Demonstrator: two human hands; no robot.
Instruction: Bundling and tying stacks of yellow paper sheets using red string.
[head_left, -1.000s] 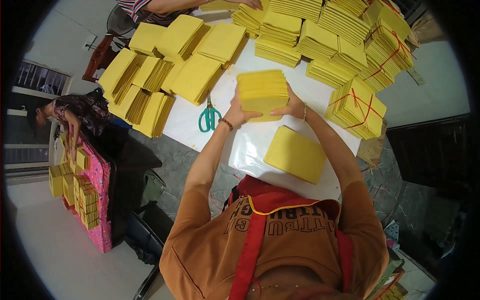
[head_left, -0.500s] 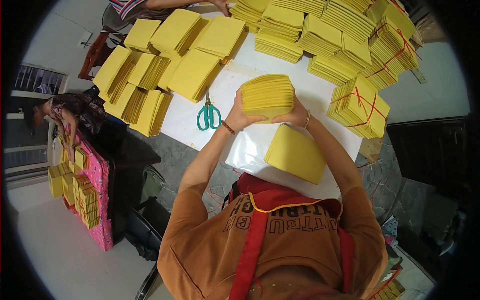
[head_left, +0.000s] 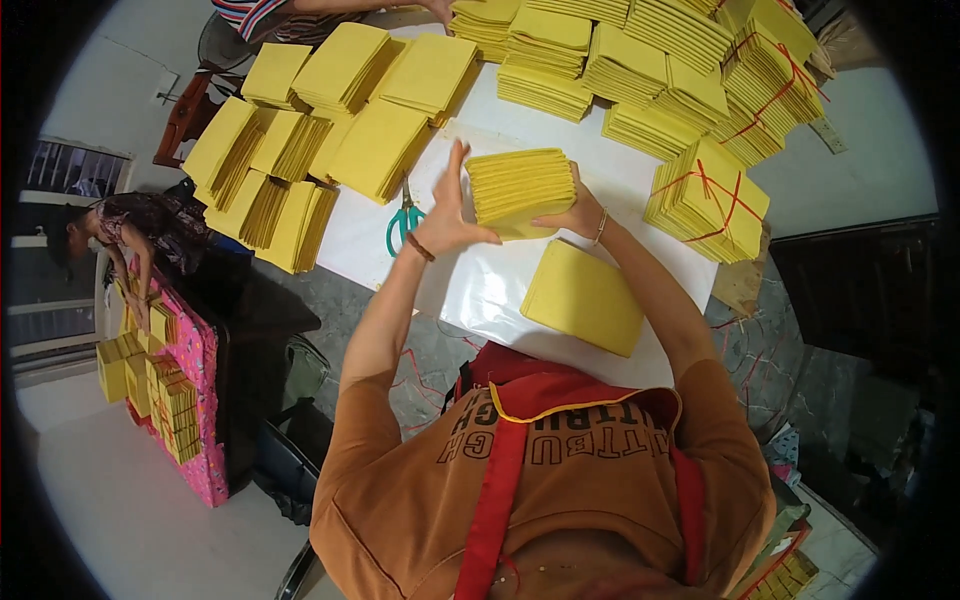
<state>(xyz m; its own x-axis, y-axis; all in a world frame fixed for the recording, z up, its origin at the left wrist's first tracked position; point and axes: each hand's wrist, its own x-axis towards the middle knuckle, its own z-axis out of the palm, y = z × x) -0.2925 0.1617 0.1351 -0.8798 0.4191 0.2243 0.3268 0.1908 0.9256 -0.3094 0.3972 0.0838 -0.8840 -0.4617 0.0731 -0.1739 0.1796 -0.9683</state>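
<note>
A stack of folded yellow paper (head_left: 525, 195) stands on the white tabletop in front of me, its many layered edges facing up. My right hand (head_left: 580, 212) grips its right side, thumb across the near face and fingers round the far corner. At the stack's left side is my left hand (head_left: 455, 210), open, with fingers stretched upward and thumb pointing at the lower corner; whether it touches cannot be made out. Nearer to me, a second yellow stack (head_left: 583, 298) lies flat on shiny clear plastic (head_left: 480, 295). Teal-handled scissors (head_left: 403, 225) lie just left of my left wrist.
Yellow stacks (head_left: 380, 150) crowd the table's left side, more (head_left: 625, 65) the far right. One stack tied with red string (head_left: 710, 200) sits at the right edge. A co-worker's arm (head_left: 340, 6) reaches in at the far side. Another person bends over a pink-covered table (head_left: 205, 400).
My left hand has let go of the stack's left side and spread open, moving slightly left. My right hand keeps its hold. The view has shifted a little.
</note>
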